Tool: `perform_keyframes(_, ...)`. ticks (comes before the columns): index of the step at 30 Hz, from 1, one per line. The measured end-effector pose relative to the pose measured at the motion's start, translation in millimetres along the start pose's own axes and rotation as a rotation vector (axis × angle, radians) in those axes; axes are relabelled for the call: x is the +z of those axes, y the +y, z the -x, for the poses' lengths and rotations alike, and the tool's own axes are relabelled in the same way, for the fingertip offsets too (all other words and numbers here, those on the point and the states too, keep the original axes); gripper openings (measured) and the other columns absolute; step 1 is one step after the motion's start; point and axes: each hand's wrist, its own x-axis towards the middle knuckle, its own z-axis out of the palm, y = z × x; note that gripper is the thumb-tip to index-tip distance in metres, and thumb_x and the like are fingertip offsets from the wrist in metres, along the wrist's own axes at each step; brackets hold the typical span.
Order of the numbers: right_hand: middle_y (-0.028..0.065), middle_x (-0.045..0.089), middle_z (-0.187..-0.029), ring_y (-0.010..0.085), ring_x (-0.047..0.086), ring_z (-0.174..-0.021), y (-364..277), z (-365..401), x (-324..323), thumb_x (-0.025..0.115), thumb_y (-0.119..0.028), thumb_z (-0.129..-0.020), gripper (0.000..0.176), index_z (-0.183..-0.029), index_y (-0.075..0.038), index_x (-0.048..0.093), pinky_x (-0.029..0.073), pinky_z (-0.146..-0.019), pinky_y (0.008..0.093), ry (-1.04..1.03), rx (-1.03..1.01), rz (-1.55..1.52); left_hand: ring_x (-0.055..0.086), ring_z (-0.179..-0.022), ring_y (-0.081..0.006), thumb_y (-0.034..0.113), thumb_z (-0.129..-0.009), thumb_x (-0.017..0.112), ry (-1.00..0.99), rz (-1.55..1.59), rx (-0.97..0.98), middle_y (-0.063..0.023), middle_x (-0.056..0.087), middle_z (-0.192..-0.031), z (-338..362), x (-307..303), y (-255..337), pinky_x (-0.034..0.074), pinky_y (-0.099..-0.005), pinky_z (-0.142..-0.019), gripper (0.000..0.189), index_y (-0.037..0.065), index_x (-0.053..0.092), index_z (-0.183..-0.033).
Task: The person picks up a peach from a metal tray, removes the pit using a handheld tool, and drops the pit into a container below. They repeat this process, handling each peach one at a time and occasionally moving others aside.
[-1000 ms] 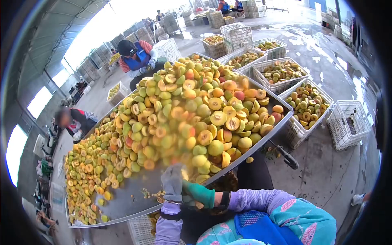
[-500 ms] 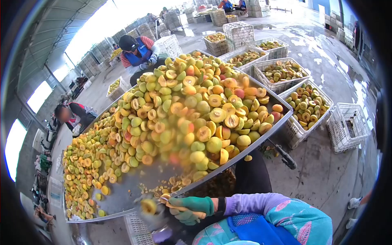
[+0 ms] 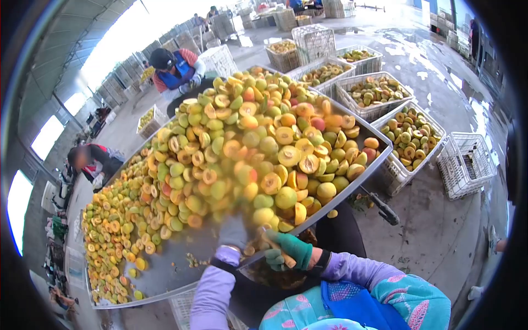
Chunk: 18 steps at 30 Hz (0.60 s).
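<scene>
My left hand point(image 3: 234, 232), in a grey glove, reaches to the near edge of the heap of halved yellow-green stone fruit point(image 3: 190, 165). Its fingers are blurred among the fruit, so their grip cannot be made out. In a green glove, my right hand point(image 3: 290, 250) is closed around a wooden-handled tool point(image 3: 287, 260). The tool's working end is blurred and lies close to the metal table's rim point(image 3: 352, 190). Many fruit halves show their cut faces, some with a pit or hollow.
White plastic crates of fruit point(image 3: 410, 140) line the right side, with another crate point(image 3: 466, 165) beyond them. One person point(image 3: 176, 74) works at the far side of the table, another person point(image 3: 96, 162) at the left. A black lever point(image 3: 382, 209) juts from the table's right side.
My left hand has moved from below the table's edge, where it held a fruit half, up to the heap. My right hand has shifted slightly right and up with the tool.
</scene>
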Motion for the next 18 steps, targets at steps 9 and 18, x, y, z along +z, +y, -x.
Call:
perform_keyframes(9, -0.0026, 0.044, -0.056, 0.0115, 0.042, -0.041, 10, 3, 13, 0.049, -0.053, -0.093, 0.029, -0.094, -0.025, 0.043, 0.035, -0.039, 0.0263, 0.243, -0.040, 0.102, 0.062, -0.088, -0.0434, 0.023, -0.081, 0.061, 0.097, 0.057, -0.196, -0.0225, 0.063, -0.099, -24, -1, -70, 0.051, -0.0456, -0.079, 0.047, 0.000, 0.051, -0.121)
perform_keyframes(18, 0.0192, 0.062, -0.070, 0.0356, 0.062, -0.064, 22, -37, 24, 0.048, -0.042, -0.095, 0.043, -0.093, 0.000, 0.057, 0.048, -0.058, 0.0435, 0.335, -0.659, 1.368, 0.067, -0.077, -0.0222, 0.021, -0.093, 0.055, 0.327, 1.648, -0.332, -0.0130, 0.064, -0.100, 92, -39, -35, 0.053, -0.0287, -0.058, 0.032, 0.002, 0.052, -0.119)
